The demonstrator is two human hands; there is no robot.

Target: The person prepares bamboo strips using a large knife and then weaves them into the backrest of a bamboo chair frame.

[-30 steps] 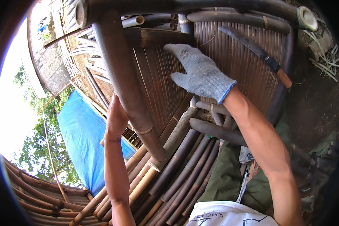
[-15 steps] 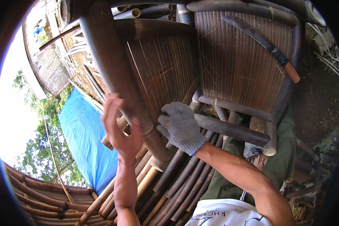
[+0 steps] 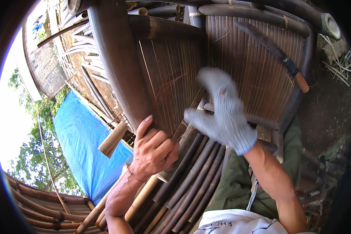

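Observation:
My bare left hand is at the lower end of a thick dark bamboo post. Its forefinger lies along the post and the other fingers curl over it. In a grey knitted glove, my right hand is raised in front of the bamboo frame, slightly blurred, thumb spread from the fingers and nothing held. Behind it are two slatted bamboo panels, the left one beside the post and the right one facing me. Across the right panel rests a machete with a dark blade and wooden handle.
Several dark bamboo poles lie below my hands. A pale bamboo piece sticks out left of the post. Further left hangs a blue tarp. Pale bamboo strips lie on the ground at the right.
My left hand has moved from beside the post onto its lower end, its fingers now curled. My right hand has left the post's edge, moving right and opening up.

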